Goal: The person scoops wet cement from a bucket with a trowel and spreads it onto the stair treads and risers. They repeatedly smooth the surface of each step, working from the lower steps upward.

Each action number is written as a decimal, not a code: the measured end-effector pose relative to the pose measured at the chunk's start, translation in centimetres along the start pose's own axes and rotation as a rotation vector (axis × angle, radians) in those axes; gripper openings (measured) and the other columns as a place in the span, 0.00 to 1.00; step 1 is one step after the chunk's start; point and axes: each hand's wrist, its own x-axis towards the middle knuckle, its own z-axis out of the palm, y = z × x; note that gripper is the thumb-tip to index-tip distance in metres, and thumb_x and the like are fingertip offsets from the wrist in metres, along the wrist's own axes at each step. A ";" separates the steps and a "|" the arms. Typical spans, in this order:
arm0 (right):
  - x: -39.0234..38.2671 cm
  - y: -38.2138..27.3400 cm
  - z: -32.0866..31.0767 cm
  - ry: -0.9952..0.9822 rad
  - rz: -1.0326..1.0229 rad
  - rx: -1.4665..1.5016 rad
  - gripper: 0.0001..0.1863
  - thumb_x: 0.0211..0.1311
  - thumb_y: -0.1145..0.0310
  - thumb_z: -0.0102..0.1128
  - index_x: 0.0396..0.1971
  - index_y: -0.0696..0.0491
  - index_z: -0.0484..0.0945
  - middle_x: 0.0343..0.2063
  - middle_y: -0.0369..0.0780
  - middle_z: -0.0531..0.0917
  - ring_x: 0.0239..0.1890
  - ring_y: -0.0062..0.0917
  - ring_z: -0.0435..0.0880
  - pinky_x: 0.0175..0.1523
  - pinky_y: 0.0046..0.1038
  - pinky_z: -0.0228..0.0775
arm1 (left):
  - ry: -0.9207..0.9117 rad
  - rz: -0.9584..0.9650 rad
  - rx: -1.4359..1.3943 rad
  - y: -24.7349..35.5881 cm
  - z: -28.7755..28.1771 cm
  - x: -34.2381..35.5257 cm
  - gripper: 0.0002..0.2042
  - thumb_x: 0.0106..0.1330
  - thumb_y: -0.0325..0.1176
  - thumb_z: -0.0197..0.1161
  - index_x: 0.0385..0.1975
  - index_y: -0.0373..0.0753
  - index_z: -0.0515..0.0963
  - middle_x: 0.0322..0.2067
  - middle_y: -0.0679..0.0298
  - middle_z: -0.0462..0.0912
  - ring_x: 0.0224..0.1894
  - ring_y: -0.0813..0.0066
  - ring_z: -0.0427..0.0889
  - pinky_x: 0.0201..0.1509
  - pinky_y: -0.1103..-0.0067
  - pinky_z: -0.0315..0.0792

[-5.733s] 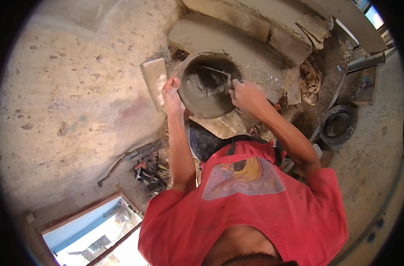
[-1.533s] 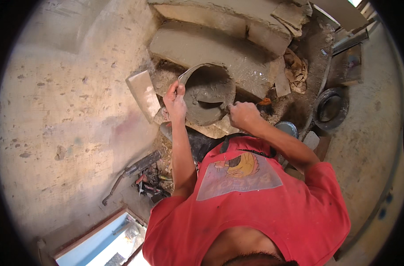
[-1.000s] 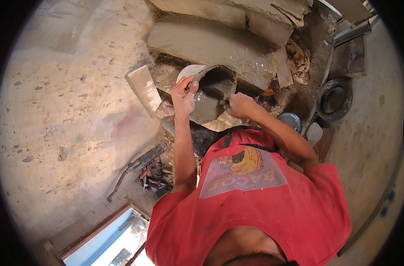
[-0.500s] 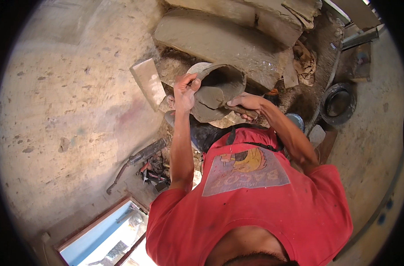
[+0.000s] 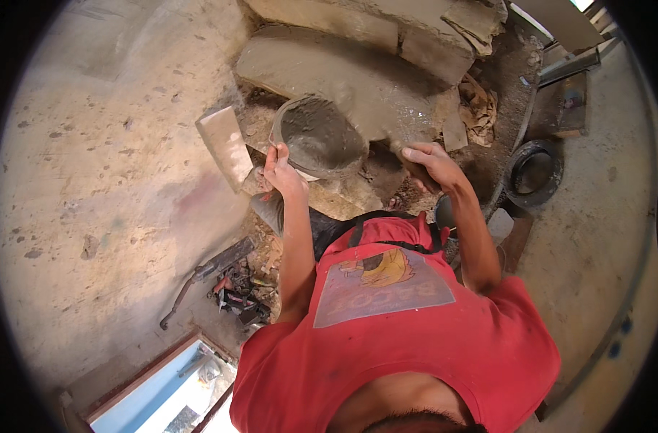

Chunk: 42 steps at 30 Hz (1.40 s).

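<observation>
My left hand (image 5: pixel 282 172) grips the near left rim of a round bucket (image 5: pixel 313 174), its fingers closed over the edge. Wet grey mortar (image 5: pixel 322 133) coats the inside, and the bucket's mouth tilts up toward me. To the right, my right hand (image 5: pixel 436 167) is wrapped around the handle of a trowel (image 5: pixel 420 177). Its blade is smeared by motion and hard to tell from the grey surface beyond. Just past the bucket and trowel runs a mortar-covered ledge (image 5: pixel 307 61), with a wet, shiny patch near its right end.
A pale tile (image 5: pixel 226 144) leans by the left wall. Crumpled brown paper (image 5: pixel 479 112) lies right of the ledge. A black round basin (image 5: pixel 533 173) stands farther right. Tools lie piled (image 5: pixel 239 292) at lower left, near a window (image 5: pixel 159 390).
The trowel has swung from the bucket's mouth out to the right, toward the ledge. The bucket has shifted slightly left, and the mortar inside now shows.
</observation>
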 end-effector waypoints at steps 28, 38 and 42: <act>14.0 12.4 -5.4 0.654 -0.042 -0.849 0.31 0.69 0.48 0.45 0.49 0.63 0.81 0.45 0.64 0.83 0.52 0.60 0.81 0.61 0.52 0.70 | 0.001 -0.314 0.503 -7.1 3.3 -1.3 0.25 0.61 0.35 0.78 0.50 0.23 0.78 0.34 0.61 0.82 0.36 0.71 0.78 0.44 0.73 0.71; 7.3 14.4 -7.5 0.828 -0.053 -0.759 0.30 0.70 0.49 0.46 0.50 0.61 0.81 0.43 0.63 0.84 0.51 0.58 0.82 0.59 0.52 0.72 | -0.079 -0.208 0.605 -4.3 5.6 1.3 0.23 0.59 0.33 0.79 0.46 0.24 0.78 0.32 0.62 0.82 0.33 0.74 0.78 0.39 0.76 0.71; 11.2 10.5 -4.5 0.700 -0.090 -0.974 0.28 0.71 0.49 0.46 0.48 0.61 0.82 0.41 0.62 0.84 0.49 0.57 0.84 0.58 0.52 0.73 | -0.138 -0.191 0.677 -3.0 7.3 2.6 0.22 0.59 0.34 0.79 0.46 0.25 0.79 0.32 0.61 0.83 0.32 0.75 0.78 0.36 0.76 0.71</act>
